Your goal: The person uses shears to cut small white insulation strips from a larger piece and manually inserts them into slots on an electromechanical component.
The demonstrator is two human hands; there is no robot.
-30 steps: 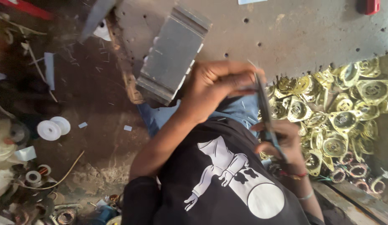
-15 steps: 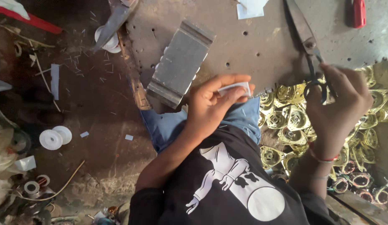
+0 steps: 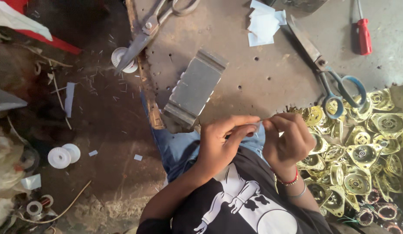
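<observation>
here both hands meet above the person's lap and pinch one small pale slip of paper (image 3: 256, 127) between them. the left hand (image 3: 221, 141) has thumb and forefinger closed on the slip's left end, its other fingers curled beneath; the right hand (image 3: 288, 138) nips the right end with its fingertips, the rest of the hand loosely folded. the slip sits just in front of the near edge of the worn grey metal work plate (image 3: 262, 73).

on that plate lie two pairs of scissors: a blue-handled pair (image 3: 329, 76), shut, just beyond the right hand, and a large all-steel pair (image 3: 151, 28) hanging over the plate's left edge. one folded grey sheet-metal channel (image 3: 195, 89) lies just beyond the left hand. one red-handled screwdriver (image 3: 364, 32) rests at the far right, and a small pile of white paper cut-outs (image 3: 264, 24) at the top. a heap of brass-coloured triangular metal housings (image 3: 361, 156), too many to count, crowds the right side. two white plastic spools (image 3: 63, 155) lie on the dirt floor at the left.
</observation>
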